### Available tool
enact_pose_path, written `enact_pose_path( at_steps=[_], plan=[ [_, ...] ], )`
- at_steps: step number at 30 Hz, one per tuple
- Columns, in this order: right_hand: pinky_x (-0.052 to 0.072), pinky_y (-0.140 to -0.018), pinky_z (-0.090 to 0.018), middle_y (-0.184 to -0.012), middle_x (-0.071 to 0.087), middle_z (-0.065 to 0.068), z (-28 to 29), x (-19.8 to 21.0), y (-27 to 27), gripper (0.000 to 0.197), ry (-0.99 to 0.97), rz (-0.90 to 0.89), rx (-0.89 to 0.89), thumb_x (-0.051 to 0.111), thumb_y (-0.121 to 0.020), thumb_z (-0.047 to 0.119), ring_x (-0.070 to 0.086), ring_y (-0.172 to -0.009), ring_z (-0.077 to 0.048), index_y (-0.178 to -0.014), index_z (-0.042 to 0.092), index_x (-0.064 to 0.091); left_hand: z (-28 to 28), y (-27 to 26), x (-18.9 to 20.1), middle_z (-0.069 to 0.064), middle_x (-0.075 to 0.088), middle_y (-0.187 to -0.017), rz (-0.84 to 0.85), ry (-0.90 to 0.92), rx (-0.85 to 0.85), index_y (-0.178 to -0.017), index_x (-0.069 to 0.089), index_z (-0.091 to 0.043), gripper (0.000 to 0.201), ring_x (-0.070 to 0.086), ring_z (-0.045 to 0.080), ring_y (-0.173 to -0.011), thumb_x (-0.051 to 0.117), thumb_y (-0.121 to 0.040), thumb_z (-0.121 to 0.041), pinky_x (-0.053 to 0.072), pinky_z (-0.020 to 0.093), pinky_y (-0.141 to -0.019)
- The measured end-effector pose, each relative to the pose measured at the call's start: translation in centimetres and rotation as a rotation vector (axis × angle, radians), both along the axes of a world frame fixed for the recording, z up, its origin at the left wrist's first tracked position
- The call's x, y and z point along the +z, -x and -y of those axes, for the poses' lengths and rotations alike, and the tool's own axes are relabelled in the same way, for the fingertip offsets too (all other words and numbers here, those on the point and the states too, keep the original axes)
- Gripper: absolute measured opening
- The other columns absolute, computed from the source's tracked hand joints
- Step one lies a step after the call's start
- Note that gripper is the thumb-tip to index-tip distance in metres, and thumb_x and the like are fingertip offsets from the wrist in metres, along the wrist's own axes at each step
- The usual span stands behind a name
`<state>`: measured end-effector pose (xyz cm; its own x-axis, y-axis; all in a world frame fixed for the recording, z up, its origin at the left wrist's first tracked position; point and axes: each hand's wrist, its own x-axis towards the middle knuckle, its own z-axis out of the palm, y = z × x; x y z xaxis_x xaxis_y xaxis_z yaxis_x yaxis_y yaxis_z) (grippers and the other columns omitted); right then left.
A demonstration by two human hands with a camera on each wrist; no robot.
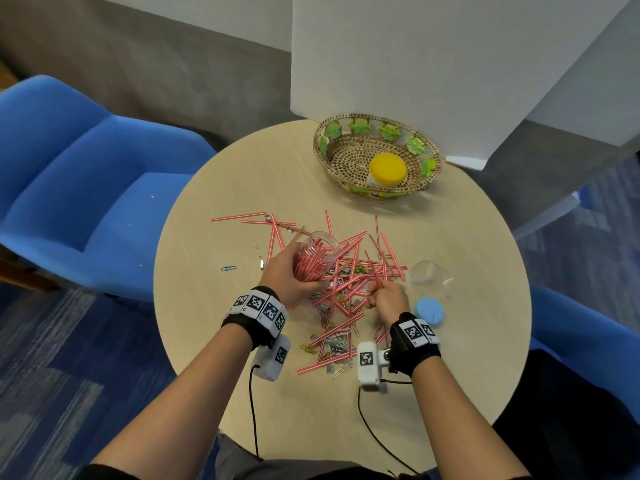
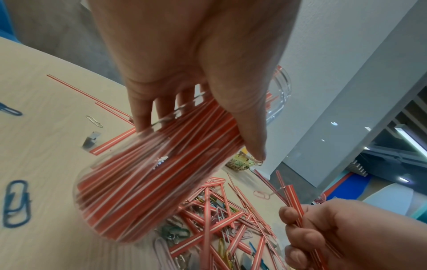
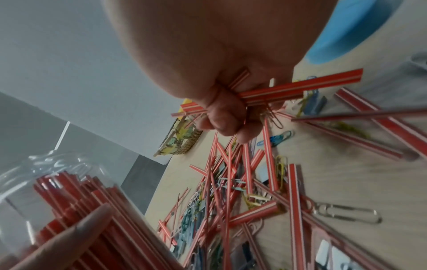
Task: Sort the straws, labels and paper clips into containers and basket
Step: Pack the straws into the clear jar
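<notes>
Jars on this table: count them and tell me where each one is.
3. A straw-filled jar in the left hand, a yellow-lidded jar in the basket, an empty clear jar beside the right hand.

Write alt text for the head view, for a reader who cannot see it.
The left hand holds a clear jar packed with red straws while the right hand gathers more straws from a pile mixed with paper clips on a round table. Behind stands a basket holding a yellow-lidded jar.
</notes>
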<state>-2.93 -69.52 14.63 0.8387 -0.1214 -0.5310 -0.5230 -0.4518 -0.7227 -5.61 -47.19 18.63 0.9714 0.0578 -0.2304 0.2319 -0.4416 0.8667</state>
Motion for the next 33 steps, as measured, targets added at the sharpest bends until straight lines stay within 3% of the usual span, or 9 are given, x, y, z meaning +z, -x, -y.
enact_pose_path(
  at_steps=[5, 9, 11, 13, 15, 18, 21, 27, 33],
  plan=[
    [0.048, -0.075, -0.037, -0.093, 0.064, -0.009, -0.1, 1.9, -0.6, 0.026, 0.353, 0.098, 0.231, 0.040, -0.103, 0.015, 0.056, -0.080, -0.024, -0.101, 0.014, 0.066, -0.2, 0.0, 0.2, -0.009, 0.065, -0.106, 0.005, 0.006, 0.017, -0.132, 0.054, -0.018, 0.078, 0.064, 0.014, -0.099, 0.093, -0.065, -0.032, 0.054, 0.033, -0.093],
    [0.050, -0.093, -0.044, -0.119, 0.059, -0.011, -1.1, 2.5, -2.9, 0.027, 0.425, 0.026, 0.440, 0.040, -0.101, 0.016, 0.058, -0.104, -0.029, -0.122, 0.010, 0.055, -0.9, 0.0, 0.0, -0.006, 0.066, -0.108, -0.006, -0.004, 0.041, -0.128, 0.056, -0.017, 0.077, 0.065, 0.018, -0.102, 0.093, -0.063, -0.035, 0.056, 0.037, -0.093],
    [0.049, -0.094, -0.040, -0.107, 0.061, -0.010, -1.7, 2.7, -3.7, 0.027, 0.483, -0.055, 0.566, 0.043, -0.099, 0.028, 0.059, -0.103, -0.029, -0.108, 0.011, 0.061, -1.4, -0.1, -0.2, -0.006, 0.067, -0.106, -0.010, -0.011, 0.052, -0.124, 0.057, -0.019, 0.075, 0.066, 0.018, -0.101, 0.094, -0.062, -0.036, 0.056, 0.038, -0.092],
    [0.047, -0.076, -0.030, -0.075, 0.053, -0.004, -1.9, 3.0, -4.1, 0.043, 0.494, -0.046, 0.569, 0.040, -0.101, 0.047, 0.054, -0.075, -0.022, -0.075, 0.015, 0.053, -1.9, -0.2, -0.2, -0.005, 0.068, -0.106, -0.005, -0.005, 0.062, -0.124, 0.057, -0.019, 0.075, 0.066, 0.018, -0.101, 0.094, -0.061, -0.036, 0.055, 0.039, -0.093],
    [0.045, -0.068, -0.028, -0.067, 0.049, -0.001, -1.8, 3.2, -4.2, 0.054, 0.400, -0.018, 0.499, 0.030, -0.103, 0.053, 0.050, -0.064, -0.020, -0.067, 0.017, 0.046, -2.4, -0.2, -0.2, -0.004, 0.068, -0.107, -0.001, 0.002, 0.076, -0.123, 0.057, -0.019, 0.074, 0.066, 0.019, -0.101, 0.094, -0.061, -0.036, 0.055, 0.039, -0.093],
    [0.048, -0.082, -0.038, -0.077, 0.057, -0.004, -0.9, 3.1, -4.1, 0.048, 0.285, 0.027, 0.537, 0.025, -0.106, 0.046, 0.055, -0.072, -0.021, -0.081, 0.016, 0.054, -3.0, -0.2, -0.3, -0.002, 0.069, -0.109, 0.009, -0.005, 0.100, -0.123, 0.058, -0.018, 0.075, 0.066, 0.020, -0.101, 0.094, -0.060, -0.038, 0.055, 0.039, -0.092],
    [0.047, -0.077, -0.035, -0.083, 0.057, -0.006, 0.1, 3.4, -4.5, 0.038, 0.271, 0.072, 0.579, 0.034, -0.106, 0.035, 0.054, -0.075, -0.021, -0.100, 0.007, 0.058, -3.5, -0.4, -0.3, -0.005, 0.067, -0.104, 0.013, -0.014, 0.122, -0.122, 0.058, -0.018, 0.074, 0.066, 0.019, -0.099, 0.094, -0.060, -0.037, 0.055, 0.036, -0.090],
    [0.046, -0.078, -0.044, -0.067, 0.053, -0.003, -0.3, 5.5, -7.0, 0.033, -0.002, 0.182, 0.286, 0.039, -0.101, 0.012, 0.053, -0.068, -0.021, -0.070, 0.014, 0.052, -3.3, -0.6, -0.4, -0.001, 0.069, -0.110, 0.001, -0.016, 0.121, -0.125, 0.057, -0.017, 0.078, 0.067, 0.020, -0.101, 0.094, -0.060, -0.040, 0.056, 0.041, -0.091],
    [0.042, -0.068, -0.032, -0.080, 0.062, -0.002, -4.4, 5.5, -7.8, 0.028, 0.238, 0.294, 0.551, 0.035, -0.103, 0.020, 0.058, -0.073, -0.022, -0.090, 0.015, 0.059, -3.4, -0.5, -0.4, 0.001, 0.068, -0.113, -0.007, -0.021, 0.107, -0.127, 0.056, -0.016, 0.080, 0.066, 0.021, -0.103, 0.093, -0.059, -0.040, 0.056, 0.041, -0.093]
  ],
)
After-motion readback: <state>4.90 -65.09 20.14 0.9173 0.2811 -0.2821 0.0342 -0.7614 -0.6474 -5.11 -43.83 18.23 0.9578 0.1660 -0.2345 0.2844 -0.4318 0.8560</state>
